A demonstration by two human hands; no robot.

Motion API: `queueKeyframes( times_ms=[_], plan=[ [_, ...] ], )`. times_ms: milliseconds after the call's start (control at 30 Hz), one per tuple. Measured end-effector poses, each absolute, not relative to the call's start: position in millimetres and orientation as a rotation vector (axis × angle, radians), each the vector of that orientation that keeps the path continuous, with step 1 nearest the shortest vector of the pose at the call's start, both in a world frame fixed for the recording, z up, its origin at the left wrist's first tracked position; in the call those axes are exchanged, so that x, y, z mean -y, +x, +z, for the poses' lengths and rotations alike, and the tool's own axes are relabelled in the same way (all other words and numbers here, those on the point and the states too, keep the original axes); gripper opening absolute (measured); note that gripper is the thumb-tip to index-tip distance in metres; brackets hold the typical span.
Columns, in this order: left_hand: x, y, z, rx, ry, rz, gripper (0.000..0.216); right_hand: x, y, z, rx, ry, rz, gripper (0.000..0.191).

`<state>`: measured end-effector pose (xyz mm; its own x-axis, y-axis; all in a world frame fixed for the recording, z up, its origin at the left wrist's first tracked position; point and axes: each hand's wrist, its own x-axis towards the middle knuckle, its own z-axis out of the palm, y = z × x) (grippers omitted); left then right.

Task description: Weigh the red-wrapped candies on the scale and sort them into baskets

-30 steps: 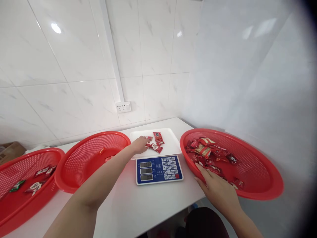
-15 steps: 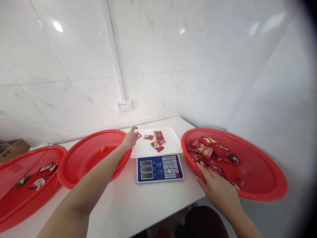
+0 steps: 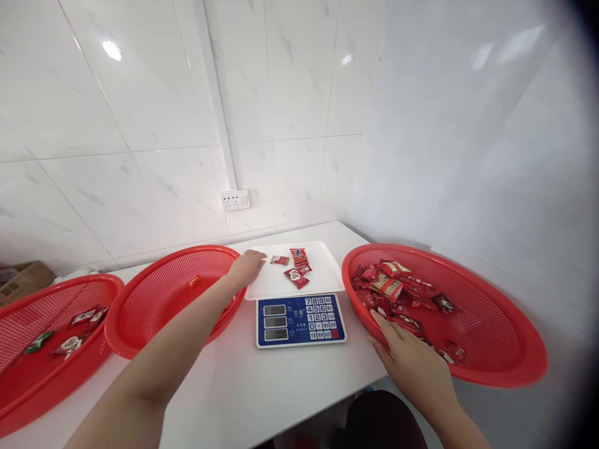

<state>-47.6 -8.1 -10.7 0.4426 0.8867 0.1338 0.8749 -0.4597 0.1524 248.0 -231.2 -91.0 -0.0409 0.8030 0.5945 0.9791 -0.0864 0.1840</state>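
My left hand reaches across the rim of the middle red basket to the left edge of the white scale tray. Its fingers curl down over the spot where a small red packet lay; that packet is hidden under them. Several red candy packets lie on the tray just right of the hand. My right hand lies flat with its fingers apart on the near rim of the right red basket, touching the heap of red packets inside.
A blue electronic scale with keypad and displays stands at the middle of the white table. A third red basket with a few packets sits far left. Tiled walls close the back and right; a socket is on the wall.
My left hand drew back from the tray's middle to its left edge and closed over the leftmost packet, which no longer shows. The right hand has stayed on the basket rim.
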Motion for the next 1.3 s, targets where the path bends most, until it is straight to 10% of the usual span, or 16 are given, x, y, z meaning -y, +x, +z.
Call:
queueKeyframes(
  times_ms=[1300],
  plan=[
    [21.3,-41.2,15.9,-1.33,1.924,0.333,0.036,230.7,249.5,-93.1,1.878,-1.894,-0.793,0.04]
  ],
)
